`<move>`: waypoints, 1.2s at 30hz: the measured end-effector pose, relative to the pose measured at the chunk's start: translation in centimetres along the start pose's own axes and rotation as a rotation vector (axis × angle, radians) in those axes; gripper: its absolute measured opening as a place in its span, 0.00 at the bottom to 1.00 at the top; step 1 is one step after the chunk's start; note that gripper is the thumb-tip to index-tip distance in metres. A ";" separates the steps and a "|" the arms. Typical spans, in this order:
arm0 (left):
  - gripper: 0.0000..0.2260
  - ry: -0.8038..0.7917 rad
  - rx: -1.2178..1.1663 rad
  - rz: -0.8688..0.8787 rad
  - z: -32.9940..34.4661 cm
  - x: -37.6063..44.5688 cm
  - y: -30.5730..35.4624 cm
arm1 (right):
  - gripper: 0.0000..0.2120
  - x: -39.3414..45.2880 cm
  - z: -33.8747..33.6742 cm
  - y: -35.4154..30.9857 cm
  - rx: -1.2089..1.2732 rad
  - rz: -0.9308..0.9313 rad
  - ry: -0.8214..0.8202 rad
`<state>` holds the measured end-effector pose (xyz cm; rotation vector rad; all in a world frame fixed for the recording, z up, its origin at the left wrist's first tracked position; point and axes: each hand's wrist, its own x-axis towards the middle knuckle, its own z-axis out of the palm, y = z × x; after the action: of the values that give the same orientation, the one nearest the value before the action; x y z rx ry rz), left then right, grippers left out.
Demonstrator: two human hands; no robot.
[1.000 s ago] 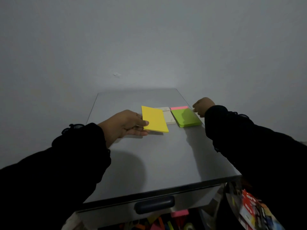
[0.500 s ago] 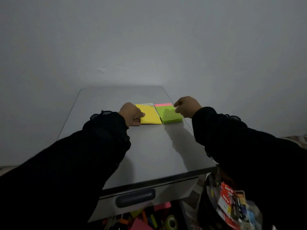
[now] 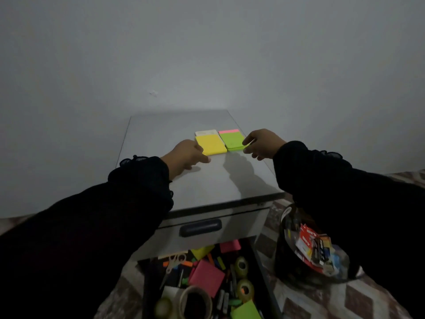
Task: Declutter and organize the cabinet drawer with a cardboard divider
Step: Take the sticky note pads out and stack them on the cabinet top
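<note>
Two note pads, yellow pad (image 3: 211, 145) and green pad (image 3: 232, 140), lie sorted on my cabinet top (image 3: 207, 180); my fingers (image 3: 247, 142) pinch their edges; the drawer (image 3: 207, 279) below looks cluttered.

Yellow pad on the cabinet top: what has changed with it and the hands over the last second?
The left hand brought the yellow pad down from a tilted hold to lie flat beside the green pad, covering most of the white pad, and now touches its near-left corner. The right hand moved from the cabinet top's right edge onto the green pad's right side. The green pad on its pink pad stayed put.
</note>
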<state>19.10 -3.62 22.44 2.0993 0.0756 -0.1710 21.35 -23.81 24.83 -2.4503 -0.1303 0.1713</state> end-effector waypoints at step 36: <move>0.17 -0.312 0.615 -0.195 11.3 -18.1 -29.4 | 0.19 -18.5 23.9 17.2 -0.460 0.099 -0.617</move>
<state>-3.48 1.96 -5.50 2.6432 0.0419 -0.7126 0.24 -24.74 -2.79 -2.7706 -0.3479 1.0402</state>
